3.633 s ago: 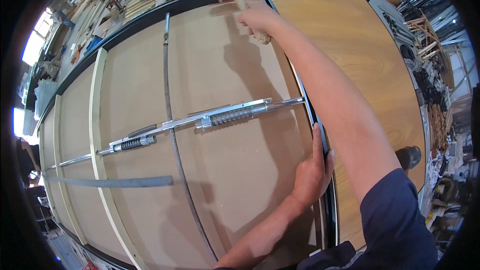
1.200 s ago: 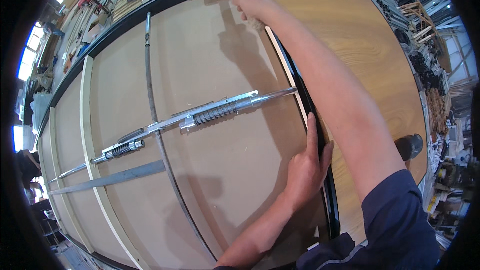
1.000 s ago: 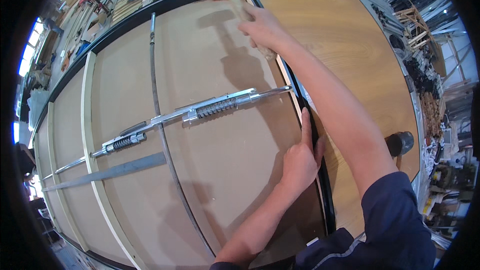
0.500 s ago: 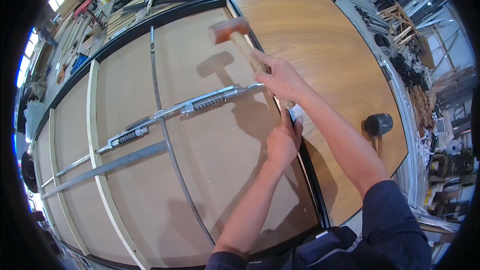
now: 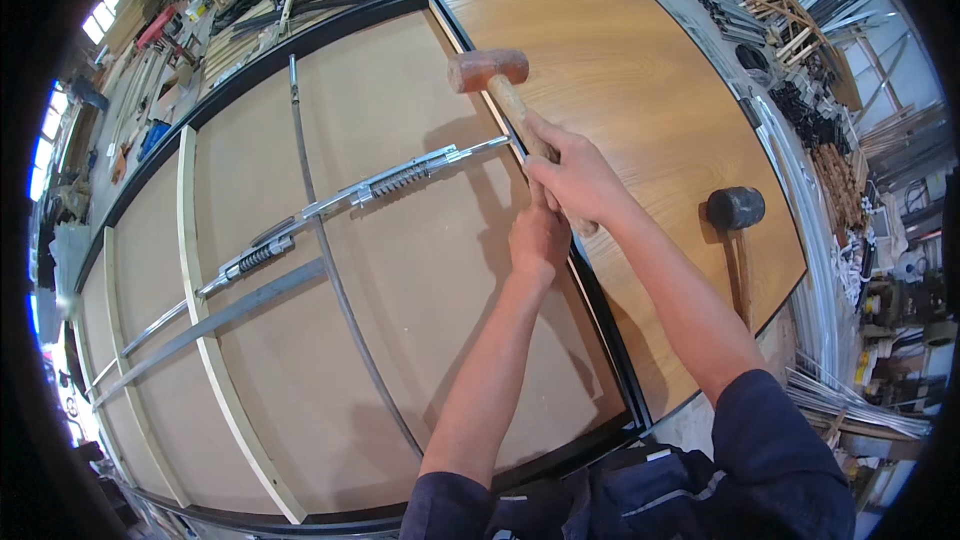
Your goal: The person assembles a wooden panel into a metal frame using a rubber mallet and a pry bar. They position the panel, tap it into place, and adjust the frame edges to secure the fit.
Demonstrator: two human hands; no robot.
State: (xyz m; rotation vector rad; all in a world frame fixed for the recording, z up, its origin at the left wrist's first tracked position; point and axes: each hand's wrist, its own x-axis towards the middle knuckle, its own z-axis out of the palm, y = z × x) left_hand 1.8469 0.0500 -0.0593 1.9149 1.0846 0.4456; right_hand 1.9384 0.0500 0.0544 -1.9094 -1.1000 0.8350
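My right hand (image 5: 575,178) is closed round the wooden handle of a mallet with a reddish, worn head (image 5: 489,71). The mallet head hovers over the inner edge of a black frame (image 5: 612,345), beside the end of a chrome rod mechanism with springs (image 5: 400,178). Just below the right hand, my left hand (image 5: 541,240) is closed at the frame's edge. Its fingertips are partly hidden behind the right hand and handle, so what they pinch cannot be made out. The frame surrounds a beige panel (image 5: 400,360).
A wood-grain board (image 5: 640,50) lies against the frame's right side, with a black rubber mallet (image 5: 735,208) resting on it. Pale wooden slats (image 5: 190,230) and a thin grey metal bar (image 5: 345,300) cross the panel. Metal strips (image 5: 800,210) lie along the right.
The reddish mallet is held over the frame's edge, where it was over the panel before. My left hand's fingers have drawn in under the right hand. The whole view has shifted slightly.
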